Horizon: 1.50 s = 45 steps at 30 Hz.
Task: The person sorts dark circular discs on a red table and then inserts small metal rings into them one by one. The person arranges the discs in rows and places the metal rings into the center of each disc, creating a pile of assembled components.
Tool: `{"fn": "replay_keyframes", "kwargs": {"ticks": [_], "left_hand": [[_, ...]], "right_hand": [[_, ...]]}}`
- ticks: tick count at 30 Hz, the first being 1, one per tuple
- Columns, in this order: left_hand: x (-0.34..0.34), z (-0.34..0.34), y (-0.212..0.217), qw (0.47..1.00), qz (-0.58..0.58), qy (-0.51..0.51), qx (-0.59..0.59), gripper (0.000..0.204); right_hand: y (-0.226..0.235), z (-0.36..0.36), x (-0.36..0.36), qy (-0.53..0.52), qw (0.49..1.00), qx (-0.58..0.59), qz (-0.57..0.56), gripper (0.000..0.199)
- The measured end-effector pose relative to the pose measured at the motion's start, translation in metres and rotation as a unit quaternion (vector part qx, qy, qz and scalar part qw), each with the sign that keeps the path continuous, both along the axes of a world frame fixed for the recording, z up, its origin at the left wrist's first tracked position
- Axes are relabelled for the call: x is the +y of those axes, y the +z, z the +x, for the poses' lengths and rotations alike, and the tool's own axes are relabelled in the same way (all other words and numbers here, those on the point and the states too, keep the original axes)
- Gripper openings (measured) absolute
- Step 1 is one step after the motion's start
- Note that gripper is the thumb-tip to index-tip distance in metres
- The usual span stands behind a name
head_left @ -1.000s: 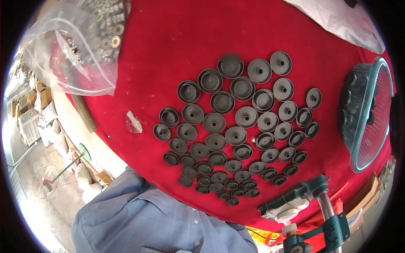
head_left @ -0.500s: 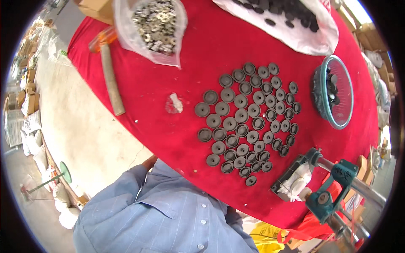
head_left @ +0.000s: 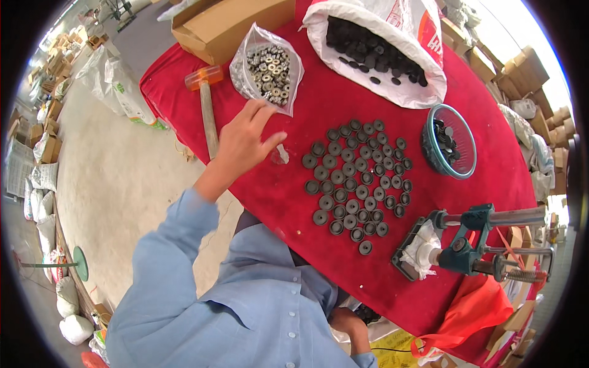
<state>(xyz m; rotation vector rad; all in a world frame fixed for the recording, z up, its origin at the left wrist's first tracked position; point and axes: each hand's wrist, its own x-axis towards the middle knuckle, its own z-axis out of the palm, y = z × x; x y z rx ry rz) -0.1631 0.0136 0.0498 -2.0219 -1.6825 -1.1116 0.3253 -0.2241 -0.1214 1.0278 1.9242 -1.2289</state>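
Note:
My left hand (head_left: 246,140) reaches over the table's left side, fingers stretched out and thumb apart, with nothing in it. Just beyond its fingertips lies an open clear plastic bag (head_left: 297,80) filled with small metal bearings (head_left: 268,69). Beneath my left wrist passes the wooden handle of a mallet (head_left: 210,119) with an orange head. My right hand (head_left: 348,320) is low beside my body, below the table edge, near a white bag of dark pieces; its fingers are hidden. Several round dark grey wheel-like discs (head_left: 362,191), each with a centre hole, are spread over the red cloth (head_left: 264,202).
A white sack (head_left: 377,92) of black discs lies open at the back. To its right stands a teal plastic basket (head_left: 464,122) with black pieces. A green hand press (head_left: 469,242) is at the right, and a cardboard box (head_left: 233,27) at the back left.
My left hand has come up from beside my body to the bearing bag. My right hand has come into view at the lower edge. The whole view has shifted.

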Motion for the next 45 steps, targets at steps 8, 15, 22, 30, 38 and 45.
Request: {"fn": "replay_keyframes", "kwargs": {"ticks": [8, 15, 22, 30, 38, 45], "left_hand": [[0.074, -0.048, -0.031, 0.995, -0.045, 0.055, 0.073, 0.007], [0.056, -0.030, 0.014, 0.996, -0.020, 0.033, 0.082, 0.013], [0.097, -0.020, 0.070, 0.998, -0.047, 0.031, 0.020, 0.019], [0.222, -0.153, 0.000, 0.890, -0.375, 0.192, 0.176, 0.061], [0.231, -0.098, -0.041, 0.892, -0.327, 0.257, 0.176, 0.072], [0.231, -0.101, -0.059, 0.921, -0.258, 0.218, 0.194, 0.064]], "right_hand": [[0.158, -0.102, 0.088, -0.043, 0.923, 0.357, 0.137, 0.025], [0.150, -0.129, 0.137, -0.134, 0.873, 0.442, 0.159, 0.026], [0.131, -0.132, 0.138, -0.246, 0.849, 0.454, 0.111, 0.024], [0.122, -0.136, 0.133, -0.288, 0.804, 0.512, 0.094, 0.026], [0.120, -0.133, 0.135, -0.318, 0.789, 0.507, 0.136, 0.026], [0.116, -0.134, 0.136, -0.305, 0.795, 0.504, 0.143, 0.027]]}}
